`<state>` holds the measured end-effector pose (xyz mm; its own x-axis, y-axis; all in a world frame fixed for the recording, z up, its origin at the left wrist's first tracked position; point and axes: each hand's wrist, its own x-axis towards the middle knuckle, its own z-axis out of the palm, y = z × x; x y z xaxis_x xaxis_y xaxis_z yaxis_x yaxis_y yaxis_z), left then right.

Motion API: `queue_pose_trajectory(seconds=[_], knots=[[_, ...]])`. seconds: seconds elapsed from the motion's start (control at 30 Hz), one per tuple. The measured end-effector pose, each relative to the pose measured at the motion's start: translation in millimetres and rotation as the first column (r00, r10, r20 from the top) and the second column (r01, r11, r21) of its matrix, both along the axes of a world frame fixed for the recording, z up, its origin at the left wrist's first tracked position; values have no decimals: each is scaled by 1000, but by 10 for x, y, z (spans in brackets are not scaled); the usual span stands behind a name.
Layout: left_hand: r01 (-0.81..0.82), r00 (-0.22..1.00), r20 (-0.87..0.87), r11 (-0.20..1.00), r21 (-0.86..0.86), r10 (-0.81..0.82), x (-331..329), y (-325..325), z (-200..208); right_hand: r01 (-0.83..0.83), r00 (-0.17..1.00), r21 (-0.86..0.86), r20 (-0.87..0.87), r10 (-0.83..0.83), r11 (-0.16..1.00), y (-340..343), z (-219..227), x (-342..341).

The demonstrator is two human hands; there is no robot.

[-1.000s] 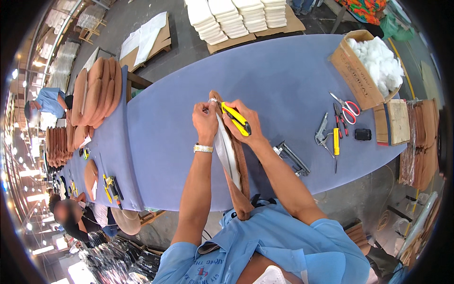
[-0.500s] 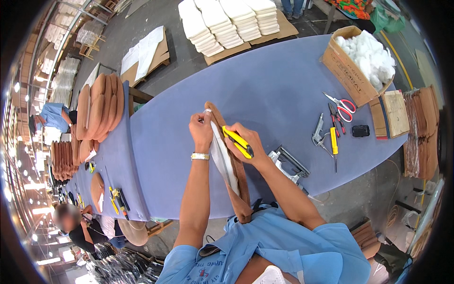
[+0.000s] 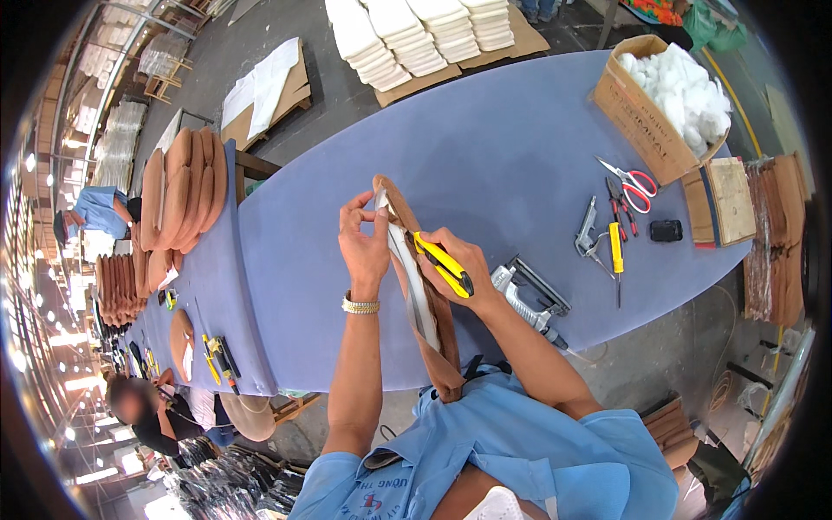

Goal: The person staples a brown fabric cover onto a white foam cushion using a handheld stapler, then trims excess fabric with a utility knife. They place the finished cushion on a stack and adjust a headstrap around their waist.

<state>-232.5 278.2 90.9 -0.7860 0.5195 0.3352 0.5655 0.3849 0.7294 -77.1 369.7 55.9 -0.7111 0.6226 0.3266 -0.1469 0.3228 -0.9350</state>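
The left hand (image 3: 364, 247) is held at the far end of a long brown padded piece (image 3: 445, 334), its fingertips beside the white strip (image 3: 422, 303) along the opening; whether the strip is pinched cannot be told. In the right hand (image 3: 458, 262), closed fingers are wrapped around a yellow utility knife (image 3: 446, 269), held close to the opening, presumably for ready control. The piece is extended from the tabletop (image 3: 494, 130) across its near edge to the blue shirt (image 3: 485, 425), apparently so that it is steadied by the body. A nail gun (image 3: 527, 299) is laid by the near edge, seemingly within easy reach. Toward the right end, scissors (image 3: 638, 192), pliers (image 3: 620, 208) and a yellow-handled screwdriver (image 3: 616, 247) are grouped, probably to leave working room; at the far right corner stands a carton (image 3: 637, 121) of white stuffing (image 3: 680, 95).
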Motion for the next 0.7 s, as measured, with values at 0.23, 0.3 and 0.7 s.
queue_pose_trajectory(seconds=[0.23, 0.3, 0.7], knots=[[-45, 884, 466, 985, 169, -40, -71, -32, -12, 3, 997, -199, -79, -19, 980, 145, 23, -86], [-49, 869, 494, 985, 167, -40, -120, -45, -16, 18, 992, -183, -117, -40, 983, 218, 41, -207], [44, 895, 437, 993, 111, -89, -298, -7, -20, -16, 995, -213, -97, -5, 977, 187, -102, -392]])
